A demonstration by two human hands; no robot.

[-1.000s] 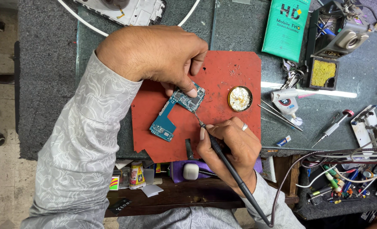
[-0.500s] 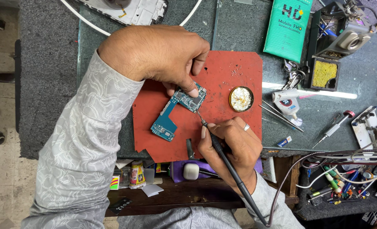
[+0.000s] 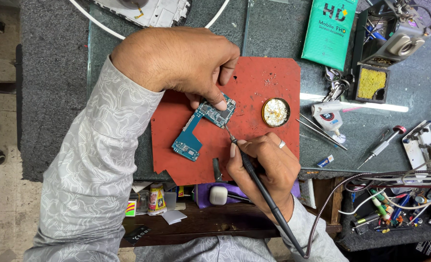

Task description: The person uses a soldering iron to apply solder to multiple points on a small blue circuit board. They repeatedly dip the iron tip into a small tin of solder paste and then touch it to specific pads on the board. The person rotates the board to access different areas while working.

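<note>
red mat (image 3: 269, 82), teal circuit board (image 3: 201, 128), swirl-patterned grey sleeve (image 3: 94, 170)

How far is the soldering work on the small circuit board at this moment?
Done: the circuit board lies bare on the red mat, and the tin of solder residue sits ready beside it. In hand: the left hand pins the board's upper end while the right hand holds the soldering iron with its tip at the board's edge. Left: the joint itself is too small to judge.
</note>
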